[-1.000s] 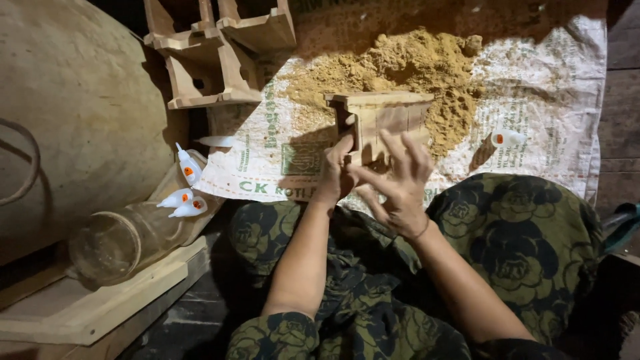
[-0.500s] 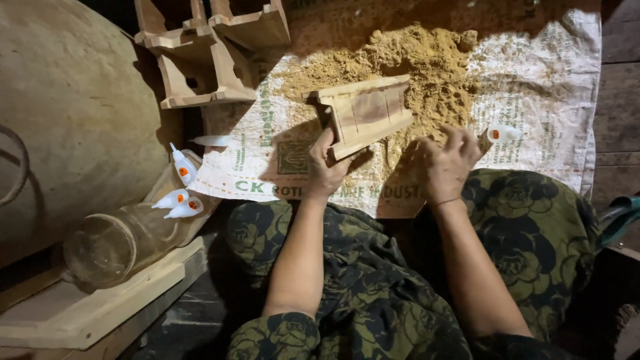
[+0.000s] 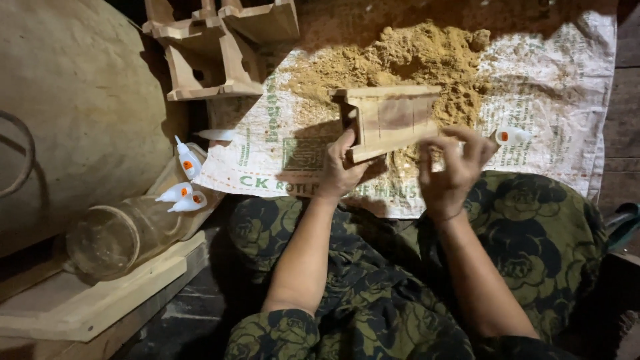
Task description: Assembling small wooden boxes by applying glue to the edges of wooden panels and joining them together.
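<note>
My left hand (image 3: 340, 170) grips a small open wooden box frame (image 3: 393, 117) by its left end and holds it above a white woven sack (image 3: 560, 87). My right hand (image 3: 453, 167) hovers at the frame's lower right edge with its fingers curled and pinched together; I cannot see anything between them. A heap of yellow sawdust (image 3: 400, 57) lies on the sack just behind the frame. A small white glue bottle with an orange collar (image 3: 510, 135) lies on the sack beside my right hand.
More wooden frames (image 3: 220, 47) are stacked at the sack's far left corner. A large rounded wooden body (image 3: 73, 113) fills the left side. Below it a glass jar (image 3: 117, 237) lies on a board (image 3: 100, 300), with three glue bottles (image 3: 183, 197) next to it.
My right hand has risen from the sack to the frame's right edge. My left hand has turned the frame level and lifted it slightly.
</note>
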